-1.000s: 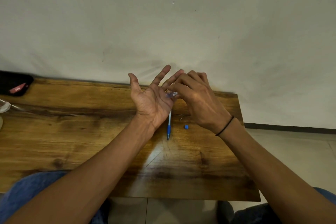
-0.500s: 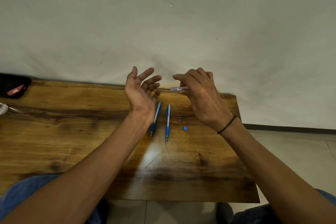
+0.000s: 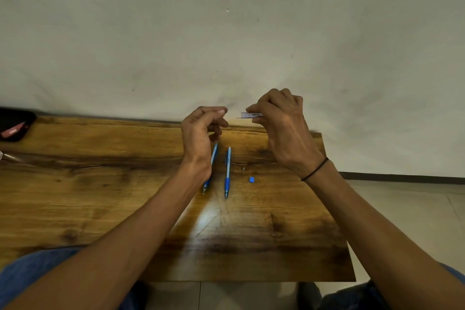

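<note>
My right hand pinches a small pale lead-refill case above the table's far edge, and a thin dark lead sticks out of its left end. My left hand hovers just left of that lead with its fingers curled, and I see nothing in it. A small gap separates its fingertips from the lead. Two blue mechanical pencils lie side by side on the wooden table. The right pencil is in full view, while the left pencil is partly hidden by my left wrist.
A tiny blue cap and a small metal bit lie right of the pencils. A black pouch with a red label sits at the far left corner. The wall stands right behind the table, and floor shows at right.
My left hand turned from palm-up and spread to curled, uncovering the second pencil on the table. My right hand lifted the case slightly, and the lead now shows.
</note>
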`<state>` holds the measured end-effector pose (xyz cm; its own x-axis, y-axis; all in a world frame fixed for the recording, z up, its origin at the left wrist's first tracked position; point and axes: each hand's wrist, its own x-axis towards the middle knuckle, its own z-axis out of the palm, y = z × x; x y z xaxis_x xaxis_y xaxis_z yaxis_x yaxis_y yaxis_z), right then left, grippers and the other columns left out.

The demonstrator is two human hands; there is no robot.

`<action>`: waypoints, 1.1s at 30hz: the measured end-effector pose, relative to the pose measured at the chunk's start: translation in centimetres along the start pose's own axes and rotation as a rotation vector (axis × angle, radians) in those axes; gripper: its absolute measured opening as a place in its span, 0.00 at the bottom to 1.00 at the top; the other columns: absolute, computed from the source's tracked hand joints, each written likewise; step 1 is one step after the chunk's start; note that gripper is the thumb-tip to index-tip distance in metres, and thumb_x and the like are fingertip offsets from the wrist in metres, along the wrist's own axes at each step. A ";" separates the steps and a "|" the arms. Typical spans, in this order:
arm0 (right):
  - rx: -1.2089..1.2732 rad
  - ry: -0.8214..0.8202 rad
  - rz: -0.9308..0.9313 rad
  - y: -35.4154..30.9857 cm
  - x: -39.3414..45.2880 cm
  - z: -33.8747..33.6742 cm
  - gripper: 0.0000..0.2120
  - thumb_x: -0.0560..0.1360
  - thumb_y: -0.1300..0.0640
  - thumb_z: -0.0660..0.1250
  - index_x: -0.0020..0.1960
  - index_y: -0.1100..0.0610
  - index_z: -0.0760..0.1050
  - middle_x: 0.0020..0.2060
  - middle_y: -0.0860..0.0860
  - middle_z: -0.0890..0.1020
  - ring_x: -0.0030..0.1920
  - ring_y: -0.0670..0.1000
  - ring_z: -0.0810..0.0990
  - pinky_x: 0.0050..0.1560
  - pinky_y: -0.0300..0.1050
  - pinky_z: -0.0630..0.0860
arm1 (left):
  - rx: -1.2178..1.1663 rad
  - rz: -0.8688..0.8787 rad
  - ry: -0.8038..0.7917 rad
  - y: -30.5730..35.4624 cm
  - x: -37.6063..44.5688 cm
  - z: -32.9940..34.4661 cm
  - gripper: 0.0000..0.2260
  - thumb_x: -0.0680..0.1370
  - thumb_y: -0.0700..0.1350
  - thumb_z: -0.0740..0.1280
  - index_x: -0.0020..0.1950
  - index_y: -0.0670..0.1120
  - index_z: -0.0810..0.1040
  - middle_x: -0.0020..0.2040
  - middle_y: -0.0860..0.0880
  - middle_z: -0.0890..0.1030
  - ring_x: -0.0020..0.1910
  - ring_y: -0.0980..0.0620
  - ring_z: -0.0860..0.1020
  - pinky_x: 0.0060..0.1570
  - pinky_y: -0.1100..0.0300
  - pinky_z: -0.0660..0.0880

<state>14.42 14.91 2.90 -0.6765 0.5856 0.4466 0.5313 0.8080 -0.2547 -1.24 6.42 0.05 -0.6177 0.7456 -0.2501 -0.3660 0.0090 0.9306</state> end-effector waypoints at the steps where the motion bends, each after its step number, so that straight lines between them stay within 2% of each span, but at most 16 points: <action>1: 0.000 0.005 0.003 0.0 0.0 0.0 0.10 0.77 0.69 0.73 0.57 0.61 0.84 0.48 0.57 0.82 0.51 0.61 0.79 0.52 0.55 0.69 | 0.021 0.008 -0.011 0.0 -0.1 0.0 0.06 0.78 0.39 0.69 0.49 0.42 0.86 0.39 0.47 0.83 0.37 0.54 0.76 0.43 0.55 0.73; 11: -0.019 0.019 0.011 0.2 0.0 -0.3 0.09 0.77 0.67 0.73 0.56 0.62 0.84 0.48 0.58 0.82 0.51 0.61 0.79 0.53 0.51 0.65 | 0.207 0.184 -0.094 -0.8 -0.3 0.9 0.03 0.80 0.41 0.74 0.46 0.47 0.86 0.36 0.53 0.84 0.38 0.58 0.80 0.38 0.64 0.77; 17: -0.035 0.023 0.009 -0.1 0.0 -0.2 0.09 0.77 0.67 0.74 0.56 0.61 0.84 0.48 0.57 0.82 0.52 0.61 0.80 0.52 0.55 0.68 | 0.260 0.251 -0.078 -0.8 -0.1 0.9 0.02 0.79 0.41 0.75 0.47 0.46 0.86 0.37 0.55 0.84 0.38 0.61 0.81 0.40 0.68 0.77; 23: -0.050 0.051 0.020 0.3 -0.1 -0.1 0.08 0.77 0.65 0.74 0.56 0.60 0.84 0.48 0.56 0.82 0.52 0.60 0.80 0.53 0.56 0.68 | 0.266 0.254 -0.069 -0.8 0.0 0.8 0.01 0.79 0.40 0.75 0.48 0.45 0.87 0.37 0.55 0.85 0.38 0.62 0.81 0.41 0.68 0.77; 28: -0.081 0.081 0.035 1.2 -0.1 -0.1 0.07 0.78 0.63 0.74 0.55 0.57 0.83 0.48 0.53 0.81 0.52 0.58 0.78 0.54 0.50 0.62 | 0.284 0.250 -0.068 -0.6 0.2 0.7 0.01 0.80 0.41 0.75 0.49 0.45 0.87 0.37 0.55 0.84 0.38 0.61 0.81 0.42 0.66 0.79; 33: -0.043 0.089 0.110 2.1 -0.2 0.0 0.08 0.78 0.64 0.72 0.55 0.56 0.83 0.50 0.53 0.80 0.53 0.57 0.77 0.53 0.49 0.61 | 0.242 0.217 -0.090 -0.3 0.7 0.3 0.03 0.80 0.41 0.74 0.47 0.47 0.86 0.36 0.53 0.84 0.35 0.61 0.80 0.40 0.67 0.77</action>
<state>15.67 16.43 2.28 -0.5663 0.6606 0.4929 0.6221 0.7348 -0.2702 -1.35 7.14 -0.35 -0.5952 0.8032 -0.0247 -0.0500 -0.0063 0.9987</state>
